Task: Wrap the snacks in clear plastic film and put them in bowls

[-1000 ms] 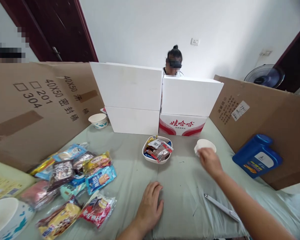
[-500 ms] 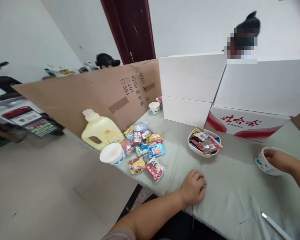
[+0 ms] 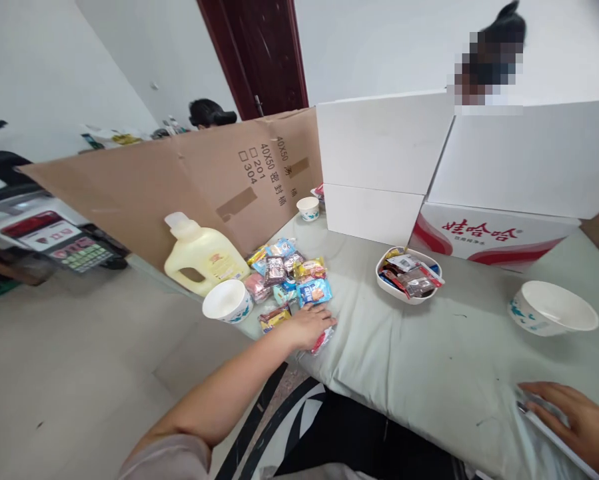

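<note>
My left hand (image 3: pixel 310 327) lies over a red snack packet (image 3: pixel 322 342), fingers stretched out and loosely apart. Part of that packet is hidden beneath the palm. Beside it lie a yellow snack packet (image 3: pixel 275 318) and a blue snack packet (image 3: pixel 314 292), at the near side of a heap of wrapped snacks. On the right, my right hand (image 3: pixel 574 420) is palm down above a slim white stick with a metallic tip (image 3: pixel 554 437). Its fingers are extended and a little apart, not closed round the stick. Farther back stands a white paper bowl (image 3: pixel 554 308) with a blue pattern.
A white dish (image 3: pixel 410 297) filled with packets sits mid-table. At left stand a pale yellow jug (image 3: pixel 206 257) and another paper bowl (image 3: pixel 228 302). A small paper cup (image 3: pixel 308 209) is farther back. Cardboard (image 3: pixel 179 180) and white boxes (image 3: pixel 374 160) wall the table, with two people behind.
My left hand has moved left from the bare cloth onto the red packet. My right hand has come out of the right paper bowl and down to the white stick.
</note>
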A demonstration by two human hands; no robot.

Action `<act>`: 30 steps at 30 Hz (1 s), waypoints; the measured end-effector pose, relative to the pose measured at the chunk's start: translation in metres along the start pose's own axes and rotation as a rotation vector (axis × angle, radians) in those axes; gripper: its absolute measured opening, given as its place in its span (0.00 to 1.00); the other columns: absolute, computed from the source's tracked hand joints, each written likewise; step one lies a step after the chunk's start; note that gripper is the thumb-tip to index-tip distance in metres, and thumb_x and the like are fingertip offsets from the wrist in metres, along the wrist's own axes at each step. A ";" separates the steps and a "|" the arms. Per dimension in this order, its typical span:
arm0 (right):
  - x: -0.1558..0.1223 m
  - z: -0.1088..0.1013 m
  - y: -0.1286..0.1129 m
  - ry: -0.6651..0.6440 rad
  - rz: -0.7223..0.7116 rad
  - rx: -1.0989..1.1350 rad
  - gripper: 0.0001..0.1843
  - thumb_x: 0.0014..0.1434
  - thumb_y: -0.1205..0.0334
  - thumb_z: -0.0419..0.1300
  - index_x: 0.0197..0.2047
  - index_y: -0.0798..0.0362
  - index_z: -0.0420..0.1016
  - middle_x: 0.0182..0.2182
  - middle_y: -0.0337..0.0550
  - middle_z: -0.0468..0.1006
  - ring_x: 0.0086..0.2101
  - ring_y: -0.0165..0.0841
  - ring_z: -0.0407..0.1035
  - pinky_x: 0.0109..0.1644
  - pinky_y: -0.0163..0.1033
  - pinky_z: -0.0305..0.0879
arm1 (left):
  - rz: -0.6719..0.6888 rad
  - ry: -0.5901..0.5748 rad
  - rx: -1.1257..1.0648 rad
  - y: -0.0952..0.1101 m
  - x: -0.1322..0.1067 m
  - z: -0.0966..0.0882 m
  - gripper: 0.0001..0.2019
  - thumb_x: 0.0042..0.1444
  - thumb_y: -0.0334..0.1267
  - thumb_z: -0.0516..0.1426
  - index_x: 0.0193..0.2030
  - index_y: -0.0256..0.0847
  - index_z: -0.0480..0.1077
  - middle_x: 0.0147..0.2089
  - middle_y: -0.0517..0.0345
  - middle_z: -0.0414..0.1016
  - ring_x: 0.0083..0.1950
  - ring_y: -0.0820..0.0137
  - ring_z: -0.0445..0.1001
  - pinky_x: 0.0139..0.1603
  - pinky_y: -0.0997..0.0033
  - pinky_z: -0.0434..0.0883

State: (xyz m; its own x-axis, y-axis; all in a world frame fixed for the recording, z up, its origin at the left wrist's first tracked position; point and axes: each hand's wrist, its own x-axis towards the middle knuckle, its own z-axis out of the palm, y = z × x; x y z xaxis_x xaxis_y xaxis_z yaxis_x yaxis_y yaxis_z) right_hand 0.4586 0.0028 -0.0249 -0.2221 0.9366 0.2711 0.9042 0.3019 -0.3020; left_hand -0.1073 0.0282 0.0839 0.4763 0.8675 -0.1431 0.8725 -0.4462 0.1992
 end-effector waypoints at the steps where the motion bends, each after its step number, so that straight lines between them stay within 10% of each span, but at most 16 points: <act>1: -0.007 -0.001 -0.003 -0.059 -0.028 0.018 0.27 0.54 0.32 0.53 0.39 0.42 0.81 0.40 0.60 0.79 0.39 0.39 0.76 0.45 0.46 0.67 | 0.019 -0.028 0.022 0.000 0.004 0.000 0.26 0.37 0.20 0.60 0.45 0.45 0.74 0.48 0.49 0.77 0.53 0.53 0.73 0.58 0.49 0.64; 6: -0.029 -0.016 -0.021 -0.073 0.028 -0.077 0.27 0.56 0.36 0.54 0.47 0.45 0.77 0.45 0.53 0.77 0.44 0.44 0.73 0.49 0.51 0.68 | 0.110 -0.004 0.065 0.021 0.033 -0.012 0.10 0.41 0.21 0.60 0.27 0.41 0.71 0.29 0.54 0.73 0.38 0.59 0.75 0.49 0.60 0.69; 9: -0.039 -0.017 -0.039 -0.044 0.090 -0.132 0.22 0.58 0.42 0.54 0.47 0.46 0.76 0.42 0.49 0.77 0.43 0.42 0.72 0.48 0.49 0.69 | 0.145 0.264 0.026 0.058 0.053 -0.011 0.09 0.51 0.25 0.57 0.35 0.42 0.72 0.37 0.52 0.72 0.43 0.59 0.72 0.47 0.60 0.69; 12: -0.042 -0.016 -0.055 -0.022 0.124 -0.162 0.17 0.62 0.51 0.50 0.45 0.48 0.75 0.38 0.47 0.77 0.40 0.40 0.72 0.46 0.47 0.68 | 0.105 0.527 -0.001 0.108 0.066 0.020 0.08 0.61 0.31 0.52 0.44 0.42 0.71 0.41 0.49 0.71 0.44 0.59 0.70 0.47 0.56 0.69; 16: -0.040 -0.021 -0.070 0.005 0.113 -0.208 0.14 0.64 0.58 0.48 0.44 0.50 0.74 0.37 0.47 0.75 0.38 0.39 0.70 0.45 0.46 0.67 | 0.248 0.506 -0.022 0.154 0.057 0.082 0.12 0.58 0.37 0.57 0.49 0.42 0.70 0.44 0.47 0.71 0.47 0.55 0.70 0.48 0.51 0.71; 20: -0.023 -0.028 -0.104 0.068 0.109 -0.114 0.14 0.66 0.60 0.46 0.48 0.49 0.70 0.39 0.46 0.73 0.38 0.36 0.71 0.42 0.42 0.69 | 0.295 0.587 -0.160 0.155 0.035 0.112 0.20 0.58 0.33 0.55 0.58 0.41 0.65 0.54 0.45 0.69 0.56 0.54 0.68 0.55 0.49 0.70; 27: 0.045 -0.008 -0.235 -0.051 -0.152 -0.058 0.12 0.64 0.67 0.51 0.49 0.47 0.70 0.36 0.43 0.72 0.34 0.35 0.69 0.37 0.38 0.66 | 0.359 0.740 -0.333 0.147 0.028 0.111 0.12 0.59 0.26 0.48 0.44 0.41 0.69 0.47 0.47 0.71 0.54 0.60 0.70 0.55 0.54 0.73; 30: 0.054 0.003 -0.249 -0.108 -0.207 -0.109 0.12 0.61 0.70 0.54 0.44 0.47 0.73 0.33 0.42 0.71 0.32 0.34 0.69 0.34 0.37 0.63 | 0.316 0.720 -0.391 0.148 0.028 0.109 0.11 0.61 0.27 0.48 0.43 0.42 0.68 0.44 0.49 0.70 0.50 0.62 0.72 0.51 0.58 0.75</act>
State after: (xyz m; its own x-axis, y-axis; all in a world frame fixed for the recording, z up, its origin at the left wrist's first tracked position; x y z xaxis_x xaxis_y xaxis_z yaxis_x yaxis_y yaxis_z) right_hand 0.2204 -0.0215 0.0626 -0.4386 0.8724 0.2160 0.8684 0.4732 -0.1482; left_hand 0.0472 -0.0375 0.0033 0.3902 0.7027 0.5949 0.5488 -0.6963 0.4626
